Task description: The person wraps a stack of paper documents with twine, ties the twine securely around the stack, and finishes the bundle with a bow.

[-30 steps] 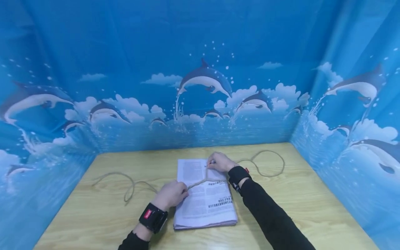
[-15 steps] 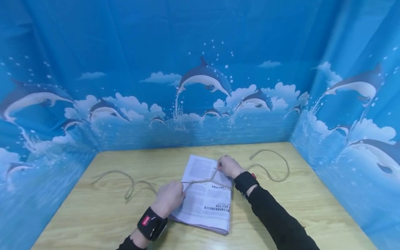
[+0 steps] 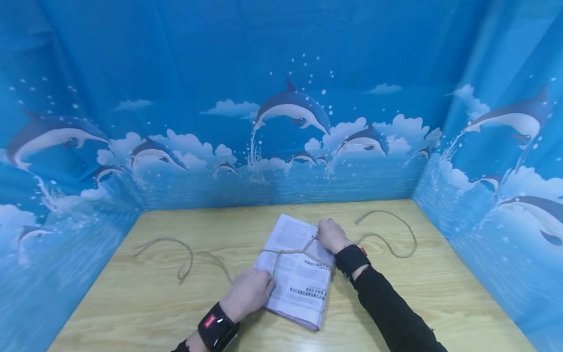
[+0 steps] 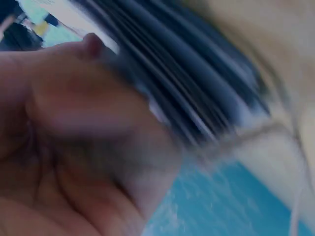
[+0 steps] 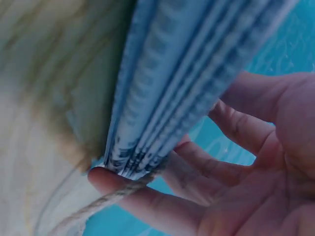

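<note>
A stack of folded newspapers (image 3: 299, 288) lies turned at an angle on the table, its layered edge blurred in the left wrist view. Tan twine (image 3: 290, 252) wraps across its top, with a twisted stretch between two diverging strands. At the stack's left edge my left hand (image 3: 248, 294) grips one strand with curled fingers; twine (image 4: 246, 139) trails out of its fist. By the upper right edge my right hand (image 3: 333, 236) pinches the other strand. In the right wrist view twine (image 5: 106, 199) crosses a finger beside the newspaper edges (image 5: 167, 108). The right fingertips' grip is partly hidden.
One loose tail of twine (image 3: 191, 256) curls on the wooden table (image 3: 154, 303) at the left. Another loose tail (image 3: 413, 237) loops at the right. A blue dolphin-print curtain (image 3: 281, 181) encloses the table's back and sides.
The newspaper stack has turned, its far end swinging right. My right hand has moved right with its strand; my left has shifted slightly down, drawing its strand toward me. The twisted stretch has lengthened.
</note>
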